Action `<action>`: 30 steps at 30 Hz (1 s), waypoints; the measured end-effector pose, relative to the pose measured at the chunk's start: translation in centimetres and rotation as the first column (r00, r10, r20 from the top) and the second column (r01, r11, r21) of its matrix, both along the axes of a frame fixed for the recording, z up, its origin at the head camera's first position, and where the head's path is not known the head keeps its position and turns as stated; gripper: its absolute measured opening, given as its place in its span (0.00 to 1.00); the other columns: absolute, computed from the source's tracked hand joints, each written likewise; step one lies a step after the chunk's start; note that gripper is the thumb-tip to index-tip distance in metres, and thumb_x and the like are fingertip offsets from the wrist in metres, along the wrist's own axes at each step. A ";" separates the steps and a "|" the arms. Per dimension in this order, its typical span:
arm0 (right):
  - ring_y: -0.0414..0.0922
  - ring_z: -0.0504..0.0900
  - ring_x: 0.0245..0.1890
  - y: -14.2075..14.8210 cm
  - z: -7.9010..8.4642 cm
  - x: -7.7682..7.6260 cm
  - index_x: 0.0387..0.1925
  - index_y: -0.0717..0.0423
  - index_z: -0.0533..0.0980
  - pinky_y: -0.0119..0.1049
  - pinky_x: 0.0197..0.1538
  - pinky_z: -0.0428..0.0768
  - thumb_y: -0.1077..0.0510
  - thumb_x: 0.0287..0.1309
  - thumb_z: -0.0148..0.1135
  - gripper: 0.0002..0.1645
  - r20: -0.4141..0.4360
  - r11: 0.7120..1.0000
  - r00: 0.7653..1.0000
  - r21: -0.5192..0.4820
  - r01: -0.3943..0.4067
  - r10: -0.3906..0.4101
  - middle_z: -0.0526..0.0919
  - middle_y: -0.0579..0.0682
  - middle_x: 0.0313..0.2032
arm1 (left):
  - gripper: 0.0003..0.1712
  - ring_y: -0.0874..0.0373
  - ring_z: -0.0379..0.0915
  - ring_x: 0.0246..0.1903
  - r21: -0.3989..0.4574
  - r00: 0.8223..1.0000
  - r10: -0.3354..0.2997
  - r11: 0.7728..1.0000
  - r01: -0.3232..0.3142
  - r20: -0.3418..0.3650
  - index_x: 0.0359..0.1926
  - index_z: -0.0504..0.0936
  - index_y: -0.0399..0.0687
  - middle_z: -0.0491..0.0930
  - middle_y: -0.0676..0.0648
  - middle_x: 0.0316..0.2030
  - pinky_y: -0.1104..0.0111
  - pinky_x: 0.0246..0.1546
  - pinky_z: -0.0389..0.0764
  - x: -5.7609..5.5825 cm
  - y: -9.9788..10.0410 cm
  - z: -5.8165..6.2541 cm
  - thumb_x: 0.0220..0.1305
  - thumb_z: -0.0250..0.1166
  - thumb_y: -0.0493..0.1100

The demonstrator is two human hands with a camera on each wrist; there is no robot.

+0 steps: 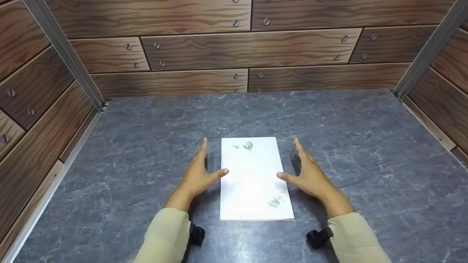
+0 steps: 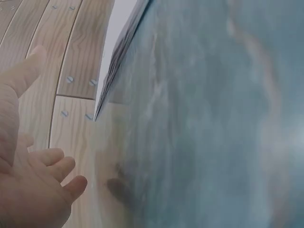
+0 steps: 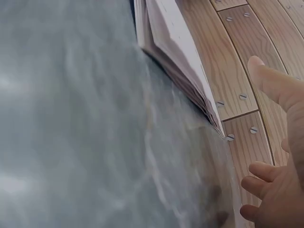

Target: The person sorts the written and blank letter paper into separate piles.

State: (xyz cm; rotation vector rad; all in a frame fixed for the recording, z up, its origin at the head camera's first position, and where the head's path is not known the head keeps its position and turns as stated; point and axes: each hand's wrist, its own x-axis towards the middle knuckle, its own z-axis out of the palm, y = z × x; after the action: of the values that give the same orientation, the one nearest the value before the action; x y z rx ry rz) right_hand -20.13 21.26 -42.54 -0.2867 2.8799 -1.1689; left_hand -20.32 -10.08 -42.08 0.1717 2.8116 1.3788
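A white rectangular paper item [image 1: 250, 182] with small green leafy prints lies flat on the dark marbled table. Its edge shows several thin layers, like a folded sheet or booklet, in the right wrist view [image 3: 183, 59]; the left wrist view catches a narrow side of the paper item [image 2: 118, 42]. My left hand [image 1: 197, 177] is spread beside its left edge, thumb tip overlapping that edge in the head view. Mirroring it, my right hand [image 1: 310, 179] stands at the right edge with thumb pointing inward. Both hands hold nothing, their fingers extended.
The grey marbled tabletop [image 1: 146, 146] spreads around the paper. Wood-patterned panels [image 1: 241, 51] enclose the back and both sides, with metal corner posts [image 1: 65, 51] between them. Black devices [image 1: 197, 233] are strapped at both wrists, by the light sleeves [image 1: 164, 233].
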 end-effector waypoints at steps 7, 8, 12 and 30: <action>0.66 0.52 0.67 -0.5 -0.3 0.1 0.75 0.52 0.35 0.66 0.64 0.54 0.40 0.49 0.71 0.68 0.003 0.999 1.000 -0.033 0.010 -0.010 0.52 0.66 0.69 | 0.64 0.40 0.47 0.69 0.036 1.000 0.021 0.999 -0.021 0.020 0.76 0.41 0.52 0.49 0.39 0.72 0.46 0.65 0.55 0.0 0.4 -0.7 0.48 0.76 0.53; 0.66 0.52 0.67 -0.6 -0.3 0.1 0.75 0.53 0.36 0.65 0.64 0.53 0.40 0.49 0.71 0.68 0.004 0.999 1.000 -0.036 0.012 -0.011 0.53 0.66 0.69 | 0.64 0.40 0.47 0.69 0.048 1.000 0.019 0.999 -0.020 0.020 0.76 0.42 0.51 0.50 0.39 0.71 0.46 0.64 0.56 0.1 0.5 -0.8 0.48 0.76 0.52; 0.64 0.52 0.68 -0.9 -0.5 0.2 0.74 0.57 0.37 0.62 0.66 0.51 0.42 0.51 0.70 0.66 0.008 0.999 1.000 -0.049 0.013 -0.012 0.57 0.65 0.68 | 0.63 0.42 0.50 0.68 0.104 1.000 0.011 0.995 -0.013 0.026 0.76 0.43 0.49 0.51 0.39 0.71 0.48 0.64 0.59 0.2 0.6 -1.0 0.49 0.76 0.49; 0.57 0.65 0.62 -1.8 -1.3 0.3 0.73 0.64 0.45 0.55 0.65 0.60 0.47 0.54 0.70 0.59 0.009 0.995 0.998 -0.076 0.062 -0.061 0.67 0.59 0.64 | 0.55 0.45 0.60 0.64 0.137 0.997 0.040 0.989 -0.049 0.072 0.74 0.48 0.39 0.62 0.39 0.66 0.54 0.63 0.64 0.4 1.6 -1.2 0.54 0.74 0.44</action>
State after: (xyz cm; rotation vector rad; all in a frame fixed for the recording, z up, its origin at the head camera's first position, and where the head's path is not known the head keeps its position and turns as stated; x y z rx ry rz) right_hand -19.88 19.44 -43.88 -0.1964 2.8624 -1.2891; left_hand -19.93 -8.52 -43.26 0.0605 2.6801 1.5587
